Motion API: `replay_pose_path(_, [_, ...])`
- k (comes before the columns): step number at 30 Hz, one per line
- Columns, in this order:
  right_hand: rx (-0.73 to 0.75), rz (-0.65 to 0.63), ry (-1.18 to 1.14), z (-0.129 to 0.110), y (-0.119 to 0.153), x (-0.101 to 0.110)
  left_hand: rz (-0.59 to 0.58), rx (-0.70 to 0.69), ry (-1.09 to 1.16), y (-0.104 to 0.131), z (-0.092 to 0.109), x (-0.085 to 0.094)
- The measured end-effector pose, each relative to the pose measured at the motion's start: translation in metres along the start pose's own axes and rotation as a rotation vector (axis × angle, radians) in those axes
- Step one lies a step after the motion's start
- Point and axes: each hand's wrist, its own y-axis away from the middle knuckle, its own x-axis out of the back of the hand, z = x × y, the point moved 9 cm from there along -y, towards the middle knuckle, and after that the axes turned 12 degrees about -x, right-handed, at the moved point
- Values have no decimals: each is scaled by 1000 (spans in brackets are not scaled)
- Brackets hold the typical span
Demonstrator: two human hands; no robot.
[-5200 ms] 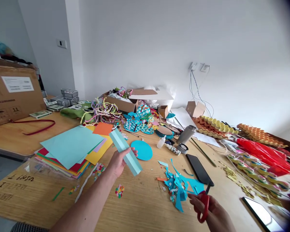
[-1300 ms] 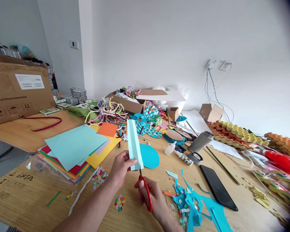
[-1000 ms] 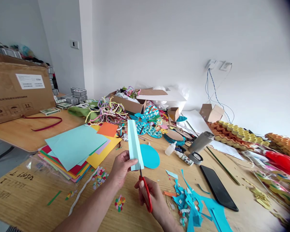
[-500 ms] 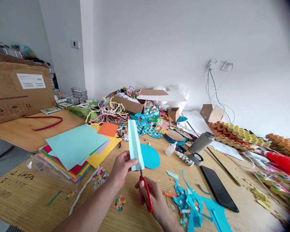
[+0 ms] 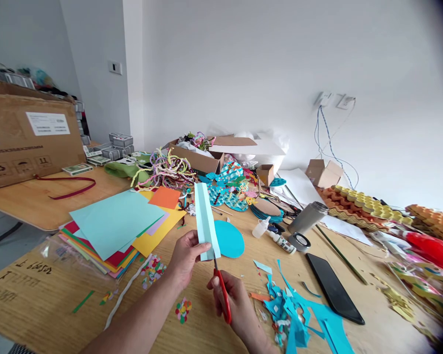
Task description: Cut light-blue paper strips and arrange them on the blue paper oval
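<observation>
My left hand pinches the lower left edge of a pale blue paper strip, its thumb on top. The strip stands tilted up from the table and has a lengthwise crease. Red-handled scissors are gripped in my right hand, fingers through the handles. Their blades meet the strip's bottom edge near the crease. Behind the strip lies a bright blue paper oval. Blue paper scraps are heaped to the right of my right hand.
Left of my hands is a stack of coloured paper. A glue bottle, a grey flask and a black phone lie to the right. Confetti dots are near my left forearm. Egg trays line the back right.
The scissors' handles have drawn closer together and shifted very slightly. The strip and my left hand stay almost in place.
</observation>
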Motion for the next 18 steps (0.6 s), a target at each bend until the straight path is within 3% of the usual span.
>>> replay_pose_path(18, [5,21,-7,4,-2,1,-25,15,-22,1,-4,-1])
